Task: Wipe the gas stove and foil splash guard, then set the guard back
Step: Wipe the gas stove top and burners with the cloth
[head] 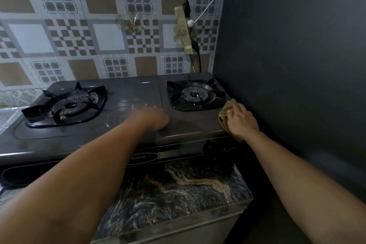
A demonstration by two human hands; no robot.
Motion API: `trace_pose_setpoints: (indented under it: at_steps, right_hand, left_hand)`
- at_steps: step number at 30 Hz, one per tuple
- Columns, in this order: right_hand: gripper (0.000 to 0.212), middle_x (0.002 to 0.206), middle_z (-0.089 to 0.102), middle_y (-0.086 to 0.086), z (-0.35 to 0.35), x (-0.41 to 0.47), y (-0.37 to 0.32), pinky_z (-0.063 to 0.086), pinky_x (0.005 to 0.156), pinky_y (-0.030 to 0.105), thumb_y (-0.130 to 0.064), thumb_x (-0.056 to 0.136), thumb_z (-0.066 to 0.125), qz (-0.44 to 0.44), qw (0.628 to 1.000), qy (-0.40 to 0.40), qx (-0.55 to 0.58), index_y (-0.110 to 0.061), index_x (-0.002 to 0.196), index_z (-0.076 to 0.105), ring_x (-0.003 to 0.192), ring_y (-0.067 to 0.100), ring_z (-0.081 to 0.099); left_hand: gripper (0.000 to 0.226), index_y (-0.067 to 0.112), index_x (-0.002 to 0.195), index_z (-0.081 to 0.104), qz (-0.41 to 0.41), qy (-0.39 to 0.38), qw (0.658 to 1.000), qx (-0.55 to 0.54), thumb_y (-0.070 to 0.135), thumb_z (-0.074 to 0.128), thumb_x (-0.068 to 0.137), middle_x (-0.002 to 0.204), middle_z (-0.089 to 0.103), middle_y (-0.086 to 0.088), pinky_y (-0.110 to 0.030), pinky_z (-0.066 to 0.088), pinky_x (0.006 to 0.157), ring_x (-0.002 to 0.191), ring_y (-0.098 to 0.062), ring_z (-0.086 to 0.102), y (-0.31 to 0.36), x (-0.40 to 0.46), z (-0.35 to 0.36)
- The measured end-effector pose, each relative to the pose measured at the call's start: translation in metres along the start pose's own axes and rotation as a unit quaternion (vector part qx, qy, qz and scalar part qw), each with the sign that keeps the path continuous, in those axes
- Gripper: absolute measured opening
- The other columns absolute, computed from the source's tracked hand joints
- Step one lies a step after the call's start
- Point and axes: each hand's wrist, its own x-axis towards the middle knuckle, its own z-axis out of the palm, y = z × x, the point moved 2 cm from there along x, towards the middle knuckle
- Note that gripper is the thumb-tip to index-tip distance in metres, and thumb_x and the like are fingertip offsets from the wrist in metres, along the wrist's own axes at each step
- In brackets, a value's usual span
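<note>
Stove (126, 93): sitting on the marbled counter (178, 188).
Left hand (153, 118): lying flat between the stove's burners.
Right hand (242, 120): pressing a cloth (225, 114) at the stove's right edge.

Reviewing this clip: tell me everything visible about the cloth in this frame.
The cloth is tan, soft and bunched into folds. It sits at the front right corner of the stove, beside the right burner, next to the dark side wall. The right hand presses down over it, covering most of it; a bit hangs over the stove's front edge. The left hand rests apart from it.
</note>
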Motion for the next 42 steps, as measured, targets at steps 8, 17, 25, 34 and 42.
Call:
trace_pose_setpoints:
  at_steps: [8,17,25,34,42]
  right_hand:
    - [0.072,0.154,0.022,0.018,0.016,-0.044,-0.002,0.022,0.113,0.052,-0.055,0.097,0.015,0.072,0.993,0.058,-0.075,-0.006,0.150,0.017,0.142,0.035,0.019]
    - [0.092,0.158,0.022,0.008,0.047,-0.076,-0.105,0.008,0.118,0.044,-0.068,0.079,0.003,-0.330,0.929,-0.037,-0.163,-0.013,0.151,0.021,0.147,0.025,0.014]
    - [0.094,0.161,0.015,0.003,0.055,-0.070,-0.132,0.008,0.119,0.041,-0.077,0.081,0.004,-0.368,0.913,-0.067,-0.161,-0.016,0.152,0.015,0.148,0.021,0.008]
    - [0.088,0.163,0.003,0.001,0.081,-0.078,-0.219,0.000,0.119,0.046,-0.071,0.085,0.000,-0.399,0.901,-0.136,-0.102,-0.018,0.154,0.008,0.149,0.021,0.000]
    - [0.093,0.163,0.001,0.004,0.120,-0.113,-0.325,-0.002,0.119,0.047,-0.077,0.084,0.007,-0.508,0.833,-0.187,-0.116,-0.017,0.154,0.005,0.149,0.024,-0.001]
  left_hand:
    - [0.055,0.019,0.148,0.031,0.030,0.006,1.000,0.006,0.037,0.010,0.101,0.160,0.020,-0.008,-0.073,0.002,0.108,0.148,-0.037,0.008,0.004,-0.007,-0.004]
    - [0.056,0.021,0.153,0.019,0.048,-0.001,0.997,-0.060,0.040,0.006,0.102,0.163,0.008,0.001,-0.065,-0.008,0.113,0.150,-0.025,-0.006,-0.008,-0.015,-0.004]
    - [0.053,0.013,0.144,0.042,-0.044,0.125,0.984,-0.117,0.033,0.018,0.101,0.158,0.027,-0.006,-0.061,0.000,0.116,0.148,-0.022,0.013,-0.102,-0.032,-0.015]
    - [0.048,0.016,0.130,0.056,-0.104,0.168,0.973,-0.116,0.031,0.024,0.098,0.143,0.042,-0.006,-0.065,0.010,0.112,0.137,-0.023,0.030,-0.192,-0.055,-0.002]
    - [0.043,0.009,0.125,0.056,-0.230,0.236,0.930,-0.160,0.030,0.033,0.096,0.142,0.046,-0.013,-0.056,0.020,0.112,0.135,-0.030,0.037,-0.292,-0.098,0.029]
